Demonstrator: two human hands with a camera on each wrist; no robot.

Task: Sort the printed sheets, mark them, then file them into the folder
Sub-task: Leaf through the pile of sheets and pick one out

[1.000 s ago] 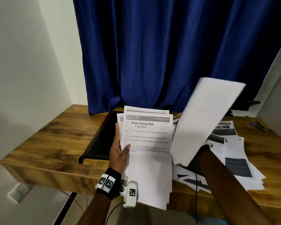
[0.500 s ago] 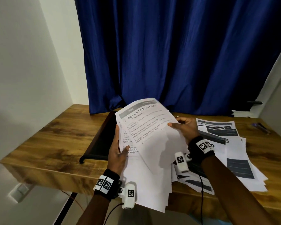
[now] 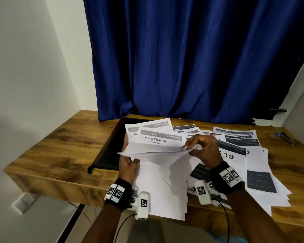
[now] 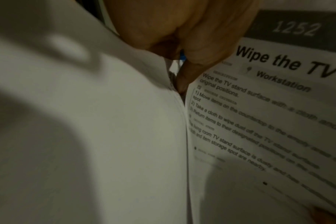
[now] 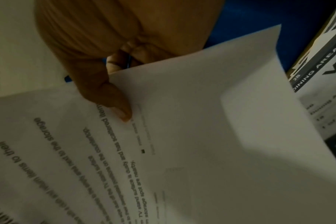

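Note:
My left hand (image 3: 128,160) grips the left edge of a stack of printed sheets (image 3: 161,188) that overhangs the table's front edge. My right hand (image 3: 191,146) pinches the right edge of the stack's top sheet (image 3: 156,151) and holds it lifted, seen nearly edge-on. Beneath it a sheet headed "Mirror Cleaning" (image 3: 155,139) shows. The left wrist view shows the "Wipe the TV" sheet (image 4: 259,121) beside my left hand's fingers (image 4: 184,75). In the right wrist view my thumb (image 5: 115,103) presses on that sheet (image 5: 201,128). A black folder (image 3: 111,151) lies open under the stack's left side.
Several loose printed sheets (image 3: 253,163) lie spread over the right half of the wooden table (image 3: 60,151). A pen (image 3: 286,136) rests near the far right edge. A blue curtain (image 3: 182,58) hangs behind, and a white wall stands to the left.
My right hand set aside the sheet it held high, came back to the stack and took its top "Wipe the TV" sheet. That sheet is now lifted, which uncovers "Mirror Cleaning".

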